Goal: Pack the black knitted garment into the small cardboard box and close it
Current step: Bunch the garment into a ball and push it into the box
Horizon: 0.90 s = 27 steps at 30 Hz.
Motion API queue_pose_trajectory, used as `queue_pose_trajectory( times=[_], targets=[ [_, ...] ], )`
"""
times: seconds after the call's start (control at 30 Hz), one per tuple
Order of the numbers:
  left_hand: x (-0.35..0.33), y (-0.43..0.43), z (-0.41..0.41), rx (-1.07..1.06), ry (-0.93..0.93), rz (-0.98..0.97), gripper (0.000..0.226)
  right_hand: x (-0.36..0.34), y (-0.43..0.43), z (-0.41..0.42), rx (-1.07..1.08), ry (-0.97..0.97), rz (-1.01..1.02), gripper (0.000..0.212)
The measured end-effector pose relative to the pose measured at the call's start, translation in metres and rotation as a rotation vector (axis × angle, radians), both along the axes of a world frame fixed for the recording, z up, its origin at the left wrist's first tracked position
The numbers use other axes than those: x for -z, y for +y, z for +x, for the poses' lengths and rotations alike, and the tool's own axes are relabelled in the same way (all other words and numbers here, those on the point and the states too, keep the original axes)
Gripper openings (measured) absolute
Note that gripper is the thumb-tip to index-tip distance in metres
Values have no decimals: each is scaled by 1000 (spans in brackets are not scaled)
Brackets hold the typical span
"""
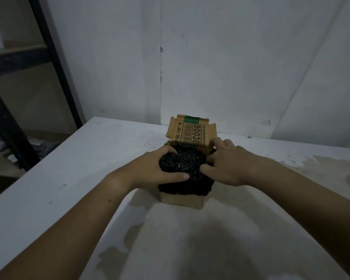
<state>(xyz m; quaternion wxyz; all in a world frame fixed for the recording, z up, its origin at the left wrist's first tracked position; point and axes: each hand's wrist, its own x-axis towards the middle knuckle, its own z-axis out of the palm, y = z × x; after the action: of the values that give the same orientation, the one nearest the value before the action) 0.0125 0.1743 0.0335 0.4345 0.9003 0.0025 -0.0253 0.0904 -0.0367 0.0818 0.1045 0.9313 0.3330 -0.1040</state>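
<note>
A small cardboard box (181, 201) stands in the middle of the white table, its printed back flap (191, 131) upright. The black knitted garment (187, 162) bulges out of the box's top and spills over its front edge. My left hand (153, 168) grips the garment's left side, thumb stretched across its front. My right hand (225, 161) presses into the garment's right side with curled fingers, close to the back flap.
The white table (69, 178) has worn, stained patches at the front and right. A white wall rises just behind the box. A dark metal shelf frame (14, 122) stands to the left, beyond the table's edge.
</note>
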Motion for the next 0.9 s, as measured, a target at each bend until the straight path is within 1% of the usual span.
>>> queue_pose_trajectory(
  times=[0.03, 0.07, 0.13, 0.17, 0.2, 0.27, 0.3, 0.4, 0.5, 0.57, 0.6, 0.63, 0.67, 0.73, 0.77, 0.8, 0.9],
  targets=[
    [1, 1, -1, -4, 9, -12, 62, 0, -4, 2, 1, 47, 63, 57],
    [1, 2, -2, -7, 14, -24, 60, -1, -11, 3, 21, 102, 184, 54],
    [2, 2, -3, -18, 9, -34, 55, 3, -29, 1, 99, 196, 490, 51],
    [3, 2, -4, -28, 4, -38, 52, 7, -38, -1, 141, 238, 588, 51],
    [3, 1, -3, -34, -3, -45, 50, 12, -46, -3, 182, 296, 651, 49],
    [4, 0, -2, -41, -8, -49, 45, 25, -56, -5, 229, 428, 788, 38],
    [4, -1, -1, -52, -9, -47, 43, 31, -57, -6, 226, 451, 864, 32],
    [4, -5, 0, -103, -17, -36, 38, 40, -53, -10, 216, 423, 1070, 26],
    [4, -8, 1, -134, -27, -27, 33, 39, -46, -14, 184, 295, 1176, 25],
    [4, -9, 2, -137, -22, -21, 32, 35, -42, -13, 139, 195, 1138, 21],
    [4, -9, 2, -138, -19, -15, 32, 31, -40, -12, 110, 133, 1058, 21],
    [4, -9, 2, -139, -16, -10, 32, 29, -39, -10, 72, 57, 935, 22],
    [4, -10, 3, -140, -18, -7, 32, 26, -37, -9, 28, -20, 787, 27],
    [3, -11, 3, -148, -21, -7, 32, 20, -33, -8, -51, -125, 517, 50],
    [3, -12, 2, -151, -24, -3, 32, 18, -30, -9, -85, -164, 420, 60],
    [3, -12, 2, -152, -28, 2, 32, 15, -27, -9, -122, -201, 336, 66],
    [3, -13, 2, -155, -43, 10, 33, 12, -19, -9, -184, -229, 177, 66]
  ],
)
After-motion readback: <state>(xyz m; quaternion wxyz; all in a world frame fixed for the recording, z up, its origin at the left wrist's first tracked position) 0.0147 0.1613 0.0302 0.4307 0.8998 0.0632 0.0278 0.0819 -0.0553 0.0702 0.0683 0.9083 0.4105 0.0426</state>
